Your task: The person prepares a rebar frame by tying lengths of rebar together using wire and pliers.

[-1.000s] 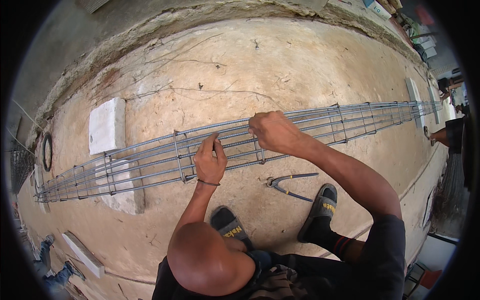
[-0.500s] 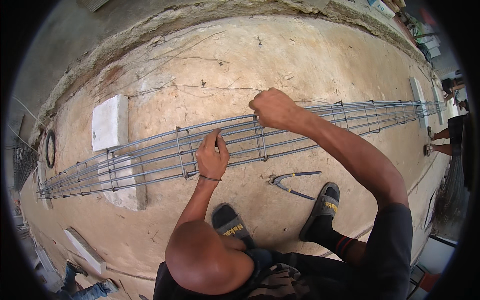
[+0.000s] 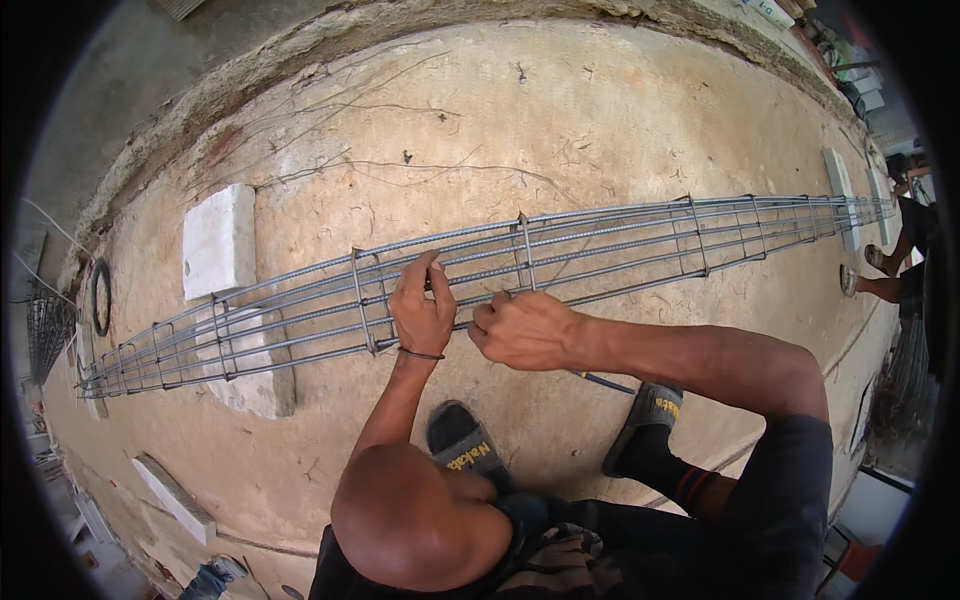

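Note:
A long cage of ribbed steel rebar (image 3: 610, 228), with square stirrups (image 3: 526, 250) along it, stretches across in front of me. My left hand (image 3: 424, 305) is at its middle, to the right of a stirrup, thumb and forefinger curled together against the bars. What they pinch is too small to make out. My right hand (image 3: 525, 332) is closed at the near lower bar, just right of the left hand. Its curled fingers hide whatever they hold. Below my right forearm shows a blue handle of the pincers (image 3: 605, 382) on the floor; the jaws are hidden.
White blocks (image 3: 218, 240) stand by and under the cage's left part, and a pale slab (image 3: 842, 200) lies under its right end. Loose thin wire (image 3: 450, 167) lies beyond the cage. My sandaled feet (image 3: 465, 440) are close by. Another person's legs (image 3: 885, 270) show at far right.
My right hand has come from the far top bar down toward me and left, near my left hand. Its forearm now covers most of the pincers. The left hand has hardly moved.

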{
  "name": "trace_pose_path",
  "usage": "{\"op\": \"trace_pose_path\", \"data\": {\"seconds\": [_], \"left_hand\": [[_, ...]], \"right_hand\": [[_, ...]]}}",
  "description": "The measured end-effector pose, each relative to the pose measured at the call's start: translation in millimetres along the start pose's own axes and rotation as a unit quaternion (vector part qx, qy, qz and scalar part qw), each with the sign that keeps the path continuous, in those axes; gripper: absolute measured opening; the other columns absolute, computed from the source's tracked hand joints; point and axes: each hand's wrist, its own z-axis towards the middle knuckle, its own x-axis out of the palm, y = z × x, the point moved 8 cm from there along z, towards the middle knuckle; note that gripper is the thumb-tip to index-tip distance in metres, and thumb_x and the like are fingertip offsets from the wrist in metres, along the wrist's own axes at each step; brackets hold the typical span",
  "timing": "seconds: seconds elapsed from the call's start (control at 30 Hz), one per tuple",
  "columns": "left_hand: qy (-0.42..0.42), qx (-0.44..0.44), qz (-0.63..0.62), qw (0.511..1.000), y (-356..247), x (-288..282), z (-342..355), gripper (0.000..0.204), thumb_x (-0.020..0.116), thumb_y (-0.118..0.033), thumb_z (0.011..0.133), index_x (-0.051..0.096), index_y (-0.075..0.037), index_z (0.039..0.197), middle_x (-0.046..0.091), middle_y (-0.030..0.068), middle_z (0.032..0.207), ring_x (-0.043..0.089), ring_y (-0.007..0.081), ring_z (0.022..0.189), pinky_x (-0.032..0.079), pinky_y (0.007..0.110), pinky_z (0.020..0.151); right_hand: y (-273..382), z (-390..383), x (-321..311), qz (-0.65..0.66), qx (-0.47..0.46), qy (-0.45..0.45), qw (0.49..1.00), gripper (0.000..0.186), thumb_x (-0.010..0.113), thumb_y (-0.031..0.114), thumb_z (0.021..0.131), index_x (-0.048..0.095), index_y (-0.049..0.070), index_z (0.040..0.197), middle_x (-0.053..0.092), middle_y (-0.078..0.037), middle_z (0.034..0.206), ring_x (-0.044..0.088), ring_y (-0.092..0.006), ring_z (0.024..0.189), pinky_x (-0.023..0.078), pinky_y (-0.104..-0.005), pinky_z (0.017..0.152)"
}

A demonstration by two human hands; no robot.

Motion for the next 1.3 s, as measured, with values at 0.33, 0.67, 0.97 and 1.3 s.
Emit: {"op": "trace_pose_path", "data": {"seconds": [0.33, 0.67, 0.97, 1.3], "left_hand": [[0.044, 0.006, -0.043, 0.998, -13, 12, 7, 0.021, 0.067, -0.007, 0.086, 0.069, 0.001, 0.105, 0.07, 0.0181, 0.091, 0.069, 0.0319, 0.081, 0.055, 0.037, 0.072], [0.249, 0.018, -0.195, 0.948, -64, 69, 27, 0.014, 0.076, -0.008, 0.079, 0.072, 0.002, 0.088, 0.073, 0.0137, 0.085, 0.07, 0.0199, 0.08, 0.052, 0.03, 0.068], [0.129, -0.191, -0.203, 0.952, -13, 58, 17, 0.031, 0.076, -0.026, 0.088, 0.073, 0.004, 0.085, 0.069, 0.0066, 0.071, 0.059, 0.0085, 0.065, 0.047, 0.025, 0.061], [0.094, 0.232, -0.022, 0.968, -85, 23, -45, 0.016, 0.075, -0.003, 0.083, 0.072, -0.001, 0.098, 0.057, 0.0079, 0.074, 0.061, 0.0237, 0.063, 0.05, 0.033, 0.053]], "right_hand": [[-179, -70, -30, 0.215, 0.319, 0.014, 0.923, 0.005, 0.069, 0.008, 0.08, 0.069, 0.003, 0.082, 0.07, -0.014, 0.077, 0.068, -0.0318, 0.076, 0.05, -0.043, 0.068], [-72, -10, -72, -0.021, 0.042, -0.003, 0.999, 0.025, 0.065, 0.015, 0.082, 0.061, 0.007, 0.105, 0.068, -0.005, 0.095, 0.063, -0.0227, 0.096, 0.05, -0.0385, 0.082], [-68, -145, 14, 0.102, 0.225, 0.051, 0.968, 0.027, 0.075, 0.022, 0.08, 0.062, 0.008, 0.1, 0.058, -0.008, 0.103, 0.055, -0.0258, 0.106, 0.048, -0.0384, 0.088], [-17, -242, 126, 0.051, 0.281, 0.179, 0.941, 0.064, 0.082, 0.039, 0.072, 0.054, 0.005, 0.119, 0.04, -0.024, 0.135, 0.04, -0.0398, 0.129, 0.04, -0.0557, 0.103]]}}
